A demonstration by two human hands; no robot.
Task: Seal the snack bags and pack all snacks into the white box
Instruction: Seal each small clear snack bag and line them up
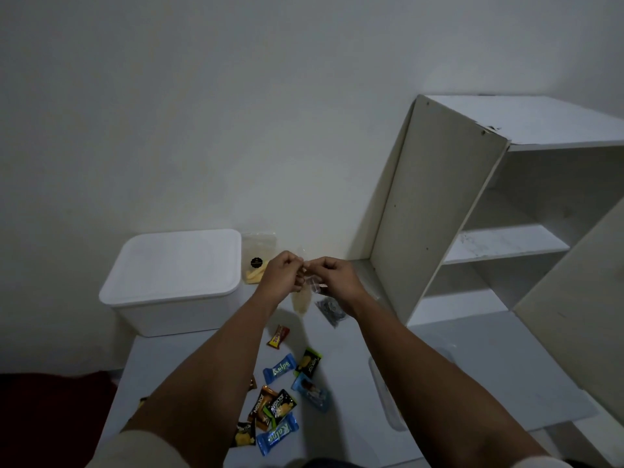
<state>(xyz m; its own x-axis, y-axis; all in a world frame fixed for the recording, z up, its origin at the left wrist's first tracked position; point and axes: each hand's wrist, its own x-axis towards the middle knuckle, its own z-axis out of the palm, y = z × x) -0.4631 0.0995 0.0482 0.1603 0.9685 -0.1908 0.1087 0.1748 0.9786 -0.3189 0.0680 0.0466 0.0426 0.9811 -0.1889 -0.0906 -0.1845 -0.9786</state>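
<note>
My left hand (282, 270) and my right hand (332, 273) are raised over the table and pinch the top edge of a clear snack bag (301, 298) with pale snacks, which hangs down between them. The white box (172, 282) stands at the back left with its lid on. A clear bag of yellow chips (258, 260) leans against the wall beside the box. A small clear bag of dark snacks (331, 310) lies under my right wrist. Several wrapped snacks lie near me: a red one (279, 336), blue Kalpa packs (279, 368), dark Nextar packs (309, 362).
A white shelf unit (506, 214) with open compartments stands at the right on the table (456, 359). A clear lid or tray (383, 390) lies by my right forearm. A dark red cloth (54, 417) is at the lower left beyond the table edge.
</note>
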